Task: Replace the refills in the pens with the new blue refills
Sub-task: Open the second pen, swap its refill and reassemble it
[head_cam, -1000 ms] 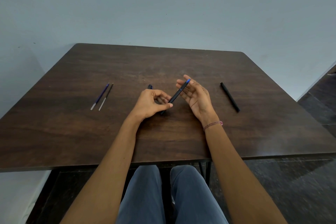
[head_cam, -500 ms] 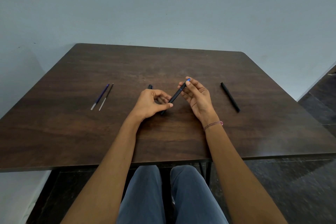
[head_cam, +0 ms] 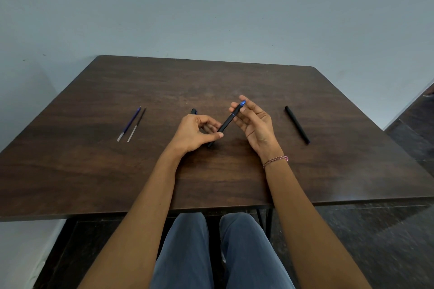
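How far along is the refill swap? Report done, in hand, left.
Done: nothing clearly finished. In hand: left hand grips a black pen; right hand pinches its blue tip. Left: blue refill and dark refill lie on the table; second black pen untouched.

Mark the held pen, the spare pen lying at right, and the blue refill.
held pen [head_cam: 226, 124], head view, middle of its black barrel.
spare pen [head_cam: 297, 124], head view, middle of its black barrel.
blue refill [head_cam: 129, 122], head view, middle of the thin tube.

The right hand [head_cam: 256, 124] has closed its flat fingers around the blue tip of the pen [head_cam: 226, 123].
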`<state>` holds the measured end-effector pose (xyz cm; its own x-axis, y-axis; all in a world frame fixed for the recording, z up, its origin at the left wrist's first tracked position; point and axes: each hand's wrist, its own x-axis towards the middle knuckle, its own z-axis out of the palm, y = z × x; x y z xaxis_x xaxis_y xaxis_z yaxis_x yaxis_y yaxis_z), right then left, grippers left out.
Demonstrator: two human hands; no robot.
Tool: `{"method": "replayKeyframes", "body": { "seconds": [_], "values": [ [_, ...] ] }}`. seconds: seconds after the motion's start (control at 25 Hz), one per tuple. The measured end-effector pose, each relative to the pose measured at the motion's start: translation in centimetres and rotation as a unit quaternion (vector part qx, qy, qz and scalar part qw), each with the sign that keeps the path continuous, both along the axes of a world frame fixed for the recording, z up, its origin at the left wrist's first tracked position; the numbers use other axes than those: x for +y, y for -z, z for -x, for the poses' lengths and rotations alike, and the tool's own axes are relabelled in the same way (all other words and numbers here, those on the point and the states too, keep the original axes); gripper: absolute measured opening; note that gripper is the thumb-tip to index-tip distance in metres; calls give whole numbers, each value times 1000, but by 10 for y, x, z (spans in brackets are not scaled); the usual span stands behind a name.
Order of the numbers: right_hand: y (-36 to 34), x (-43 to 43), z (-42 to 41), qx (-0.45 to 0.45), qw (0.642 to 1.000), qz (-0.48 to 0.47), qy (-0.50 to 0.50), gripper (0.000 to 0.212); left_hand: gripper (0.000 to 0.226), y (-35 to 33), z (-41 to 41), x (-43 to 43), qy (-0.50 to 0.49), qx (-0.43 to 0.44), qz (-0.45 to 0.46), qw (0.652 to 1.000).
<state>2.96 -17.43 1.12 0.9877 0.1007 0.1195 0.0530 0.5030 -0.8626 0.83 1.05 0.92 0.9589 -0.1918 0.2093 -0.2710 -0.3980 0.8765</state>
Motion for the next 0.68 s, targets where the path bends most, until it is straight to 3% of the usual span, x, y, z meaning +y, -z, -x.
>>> {"method": "replayKeyframes", "body": {
  "seconds": [0.2, 0.52, 0.68],
  "values": [
    [1, 2, 0, 13, 999, 24, 26, 21, 24, 0, 1, 1, 2, -3, 0, 1000],
    [2, 0, 0, 2, 1000, 9, -20, 25, 23, 1, 0, -1, 0, -8, -5, 1000],
    [3, 1, -2, 3, 1000, 26, 17, 19, 24, 3, -2, -2, -6, -26, 3, 1000]
  ]
}}
